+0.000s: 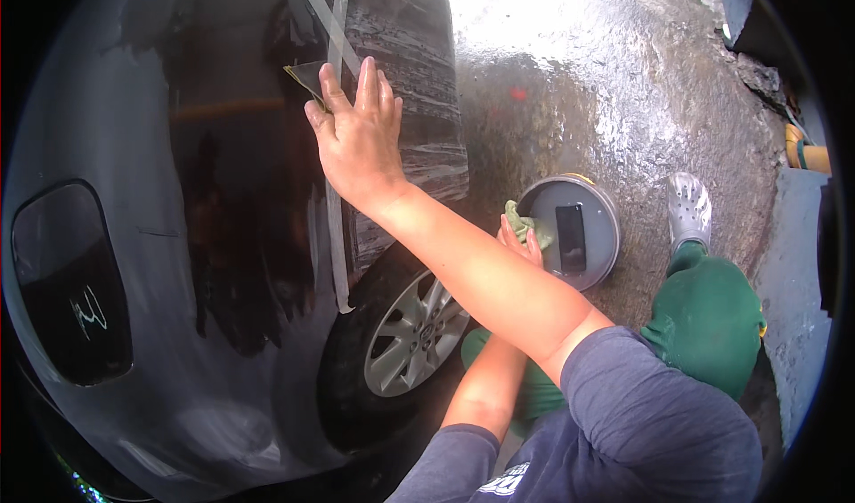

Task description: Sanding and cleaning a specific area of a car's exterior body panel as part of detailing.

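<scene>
Car body (pixel 134 147): fills the left half of the view. Most of the panel is dull grey. A dark, wet-looking patch is seen in the middle, and a streaked, slurry-covered band sits right of the tape, above the wheel arch.

Floor (pixel 606 102): wet concrete, with glare at the top.

Wheel (pixel 414 329): silver alloy, under the worked zone and left untouched.

Bucket (pixel 606 227): grey and round, set on the floor right of the wheel. A dark flat block (pixel 571 238) is seen inside it.

Tape (pixel 336 236): one pale strip is run down the panel to the arch, and a second strip crosses it diagonally near the top.

Right hand (pixel 356 138): laid flat on the panel by the tape, fingers extended, nothing clenched. A sheet of abrasive paper (pixel 307 74) is pressed under the fingertips, with only its upper-left corner showing.

Left hand (pixel 521 240): held low at the bucket rim, grip closed on a green cloth (pixel 533 227).

Progress, judged only: sanding looks mid-way.
- Done: masking is applied, and the band right of the tape is heavily worked, going by the streaks.
- In hand: the area at the tape line, near the top of the dark patch.
- Left: the dark patch below the hand shows little streaking. The slurry is not yet wiped off, and the tape is still on.
- How even the finish is under the slurry cannot be told.
</scene>
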Motion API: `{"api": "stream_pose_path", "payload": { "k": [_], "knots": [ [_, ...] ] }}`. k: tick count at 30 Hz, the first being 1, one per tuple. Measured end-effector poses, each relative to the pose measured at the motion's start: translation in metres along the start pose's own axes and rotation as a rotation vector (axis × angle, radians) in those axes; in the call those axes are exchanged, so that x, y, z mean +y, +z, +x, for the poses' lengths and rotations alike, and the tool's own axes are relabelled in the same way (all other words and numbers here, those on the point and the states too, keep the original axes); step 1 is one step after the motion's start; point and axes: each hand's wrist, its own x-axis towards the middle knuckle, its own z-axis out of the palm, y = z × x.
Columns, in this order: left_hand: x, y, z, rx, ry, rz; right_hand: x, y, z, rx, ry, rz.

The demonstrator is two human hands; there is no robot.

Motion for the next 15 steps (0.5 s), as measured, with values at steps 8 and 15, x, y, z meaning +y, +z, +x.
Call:
{"api": "stream_pose_path", "payload": {
  "k": [8, 15],
  "knots": [
    [0.000, -0.019, -0.025, -0.211, 0.031, -0.401, 0.019, -0.003, 0.009, -0.021, -0.016, -0.016],
    [-0.041, 0.007, -0.040, -0.962, -0.326, -1.030, 0.022, -0.008, 0.039, -0.055, -0.074, 0.046]
  ]
}}
